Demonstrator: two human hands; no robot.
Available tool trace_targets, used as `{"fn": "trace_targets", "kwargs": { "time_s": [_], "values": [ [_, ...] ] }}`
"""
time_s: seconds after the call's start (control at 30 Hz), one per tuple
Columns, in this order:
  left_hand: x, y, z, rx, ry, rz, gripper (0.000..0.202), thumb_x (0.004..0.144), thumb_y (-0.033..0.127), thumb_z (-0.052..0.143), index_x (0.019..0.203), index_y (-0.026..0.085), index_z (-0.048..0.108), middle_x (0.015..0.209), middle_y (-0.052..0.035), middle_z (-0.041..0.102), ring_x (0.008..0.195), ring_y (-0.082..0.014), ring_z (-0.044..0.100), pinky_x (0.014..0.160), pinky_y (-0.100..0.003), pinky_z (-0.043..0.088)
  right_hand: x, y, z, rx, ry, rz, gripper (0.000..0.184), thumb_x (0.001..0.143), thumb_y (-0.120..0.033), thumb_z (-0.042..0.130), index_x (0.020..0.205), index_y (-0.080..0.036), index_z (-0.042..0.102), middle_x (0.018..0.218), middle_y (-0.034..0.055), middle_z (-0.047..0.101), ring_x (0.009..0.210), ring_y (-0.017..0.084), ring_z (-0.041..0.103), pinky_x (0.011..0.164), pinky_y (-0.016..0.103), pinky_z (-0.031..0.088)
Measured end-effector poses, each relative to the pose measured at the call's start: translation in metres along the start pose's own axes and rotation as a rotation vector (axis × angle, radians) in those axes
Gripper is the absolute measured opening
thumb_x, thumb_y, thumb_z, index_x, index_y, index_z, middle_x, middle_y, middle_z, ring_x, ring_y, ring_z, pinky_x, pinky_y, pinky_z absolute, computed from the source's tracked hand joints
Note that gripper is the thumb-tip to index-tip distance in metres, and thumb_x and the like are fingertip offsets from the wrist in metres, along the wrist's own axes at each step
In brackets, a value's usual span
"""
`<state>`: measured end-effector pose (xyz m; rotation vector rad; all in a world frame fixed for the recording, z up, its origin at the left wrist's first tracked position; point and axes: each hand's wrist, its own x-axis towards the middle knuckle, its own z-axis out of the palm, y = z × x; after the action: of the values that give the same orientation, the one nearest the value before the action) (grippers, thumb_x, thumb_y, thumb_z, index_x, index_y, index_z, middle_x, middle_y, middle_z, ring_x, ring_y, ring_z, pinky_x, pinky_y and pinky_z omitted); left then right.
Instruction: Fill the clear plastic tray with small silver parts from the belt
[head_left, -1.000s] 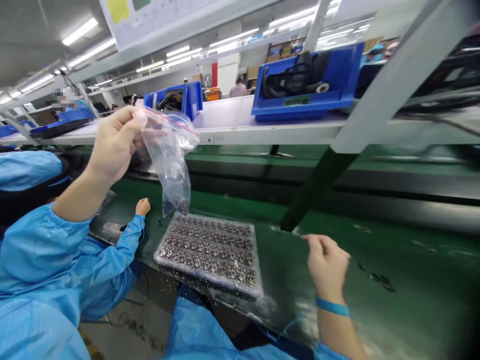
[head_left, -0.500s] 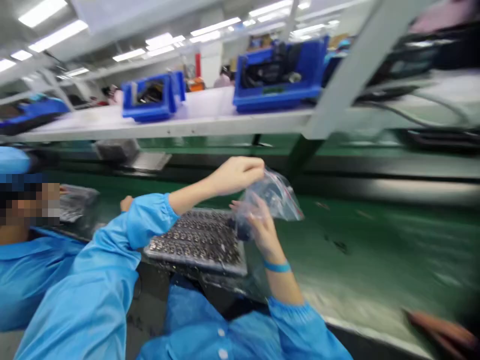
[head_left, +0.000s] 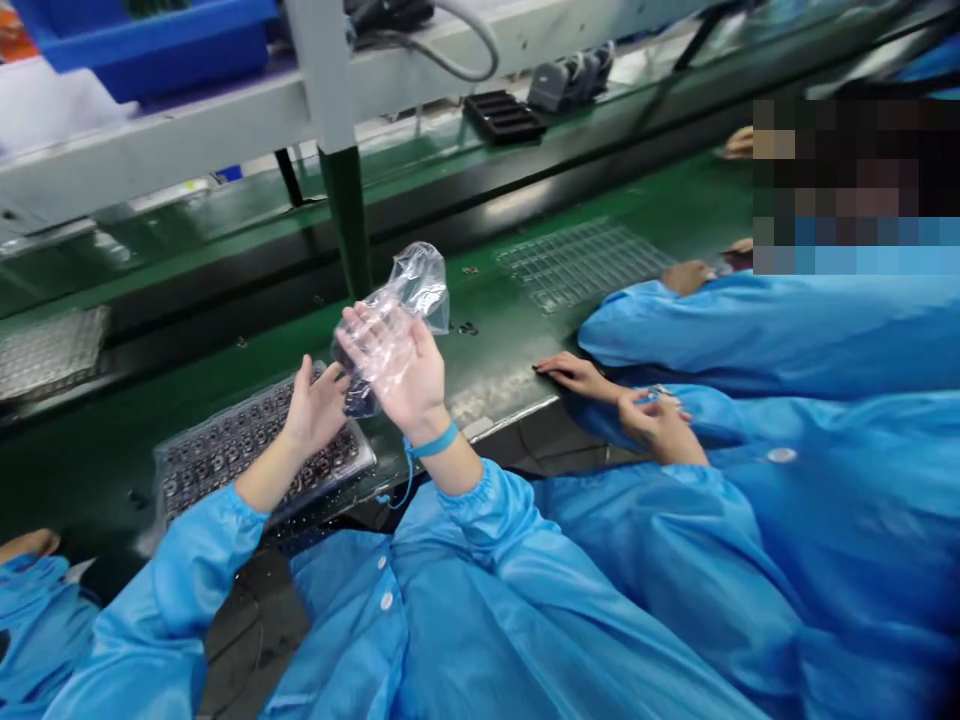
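Note:
A clear plastic bag point(head_left: 424, 280) lies across the palm and fingers of my right hand point(head_left: 412, 380), which holds it up with its fingers outstretched. Through the film those fingers show, and something dark point(head_left: 360, 395) sits low in the bag, too unclear to name. My left hand point(head_left: 315, 410) is open, thumb raised and fingers apart, close to the bag's dark end; whether it touches is hard to tell. Beneath both hands a clear tray point(head_left: 225, 440) holds rows of small dark parts with shiny rings. My right wrist wears a blue strap point(head_left: 433, 442).
At right, a co-worker's hands point(head_left: 660, 425) are near the bench edge. An empty clear tray point(head_left: 585, 262) lies beyond. Small dark pieces point(head_left: 469, 328) are scattered on the green surface point(head_left: 495, 370). A shelf post point(head_left: 322, 80) and blue bin point(head_left: 150, 50) stand ahead.
My view has swung right and downward. My left hand has let go of the bag's upper edge and come down beside its dark end. The bag remains with my right hand.

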<state>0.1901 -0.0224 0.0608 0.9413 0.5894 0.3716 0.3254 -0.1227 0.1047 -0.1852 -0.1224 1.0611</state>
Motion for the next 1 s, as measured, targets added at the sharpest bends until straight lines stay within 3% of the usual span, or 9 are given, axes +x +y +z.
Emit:
{"fn": "trace_targets", "kwargs": {
  "time_s": [0.1, 0.2, 0.3, 0.4, 0.5, 0.6, 0.7, 0.77, 1.0],
  "values": [
    [-0.008, -0.025, 0.020, -0.105, 0.200, 0.092, 0.076, 0.104, 0.088, 0.062, 0.145, 0.024, 0.073, 0.151, -0.0119, 0.076, 0.124, -0.0325, 0.077, 0.085, -0.039, 0.066, 0.005, 0.012, -0.006, 0.077, 0.047, -0.031, 0.043, 0.121, -0.046, 0.035, 0.139, -0.021, 0.065, 0.133, 0.0105, 0.082, 0.135, 0.029, 0.076, 0.127, 0.066, 0.058],
    [-0.002, -0.031, 0.025, -0.094, 0.326, 0.124, 0.057, 0.105, 0.070, 0.072, 0.139, 0.024, 0.075, 0.152, -0.0101, 0.077, 0.127, -0.0317, 0.078, 0.085, -0.037, 0.068, 0.010, 0.024, -0.026, 0.075, 0.105, -0.067, 0.040, 0.118, -0.044, 0.041, 0.141, -0.021, 0.065, 0.132, 0.0109, 0.082, 0.134, 0.028, 0.077, 0.130, 0.061, 0.057],
    [0.016, -0.026, 0.008, 0.023, 0.401, 0.184, 0.048, 0.098, 0.052, 0.082, 0.135, 0.022, 0.073, 0.142, -0.0100, 0.080, 0.121, -0.0282, 0.079, 0.091, -0.035, 0.067, 0.016, 0.032, -0.055, 0.055, 0.185, -0.095, 0.032, 0.114, -0.038, 0.047, 0.135, -0.023, 0.066, 0.127, 0.0090, 0.083, 0.129, 0.025, 0.079, 0.130, 0.052, 0.057],
    [0.039, -0.015, -0.016, 0.365, 0.467, 0.286, 0.038, 0.098, 0.043, 0.080, 0.127, 0.022, 0.070, 0.126, -0.0079, 0.081, 0.113, -0.0248, 0.076, 0.099, -0.034, 0.063, 0.026, 0.041, -0.084, 0.081, 0.331, -0.035, 0.023, 0.113, -0.042, 0.052, 0.125, -0.025, 0.062, 0.115, 0.0050, 0.083, 0.117, 0.025, 0.082, 0.120, 0.052, 0.063],
    [0.057, -0.001, -0.026, 0.843, 0.466, 0.373, 0.027, 0.100, 0.041, 0.074, 0.115, 0.020, 0.067, 0.112, -0.0075, 0.078, 0.107, -0.0253, 0.072, 0.103, -0.036, 0.058, 0.037, 0.052, -0.104, 0.122, 0.448, 0.050, 0.029, 0.117, -0.052, 0.052, 0.123, -0.025, 0.059, 0.105, 0.0029, 0.082, 0.108, 0.025, 0.083, 0.108, 0.047, 0.068],
    [0.062, 0.015, -0.019, 1.111, 0.384, 0.422, 0.036, 0.104, 0.042, 0.069, 0.131, 0.019, 0.068, 0.118, -0.0103, 0.078, 0.109, -0.0290, 0.073, 0.101, -0.038, 0.057, 0.043, 0.061, -0.114, 0.155, 0.428, 0.073, 0.039, 0.118, -0.060, 0.048, 0.125, -0.023, 0.060, 0.109, 0.0043, 0.083, 0.104, 0.023, 0.083, 0.101, 0.041, 0.068],
    [0.057, 0.031, -0.005, 1.263, 0.350, 0.410, 0.056, 0.106, 0.042, 0.064, 0.157, 0.020, 0.062, 0.123, -0.0126, 0.079, 0.109, -0.0335, 0.076, 0.101, -0.043, 0.058, 0.044, 0.065, -0.117, 0.175, 0.383, 0.067, 0.045, 0.116, -0.065, 0.049, 0.127, -0.023, 0.063, 0.113, 0.0044, 0.083, 0.104, 0.023, 0.082, 0.105, 0.043, 0.067],
    [0.053, 0.039, 0.001, 1.356, 0.352, 0.382, 0.061, 0.107, 0.043, 0.062, 0.164, 0.020, 0.059, 0.122, -0.0141, 0.080, 0.108, -0.0370, 0.077, 0.101, -0.046, 0.059, 0.042, 0.066, -0.118, 0.188, 0.356, 0.071, 0.050, 0.115, -0.066, 0.048, 0.132, -0.022, 0.065, 0.115, 0.0046, 0.084, 0.108, 0.025, 0.082, 0.110, 0.048, 0.066],
    [0.049, 0.052, -0.001, 1.476, 0.357, 0.363, 0.050, 0.108, 0.049, 0.060, 0.149, 0.020, 0.064, 0.114, -0.0160, 0.080, 0.105, -0.0393, 0.078, 0.099, -0.046, 0.060, 0.038, 0.061, -0.109, 0.236, 0.345, 0.111, 0.057, 0.118, -0.068, 0.041, 0.131, -0.021, 0.071, 0.116, 0.0048, 0.084, 0.106, 0.024, 0.081, 0.111, 0.049, 0.066]
  ]
}}
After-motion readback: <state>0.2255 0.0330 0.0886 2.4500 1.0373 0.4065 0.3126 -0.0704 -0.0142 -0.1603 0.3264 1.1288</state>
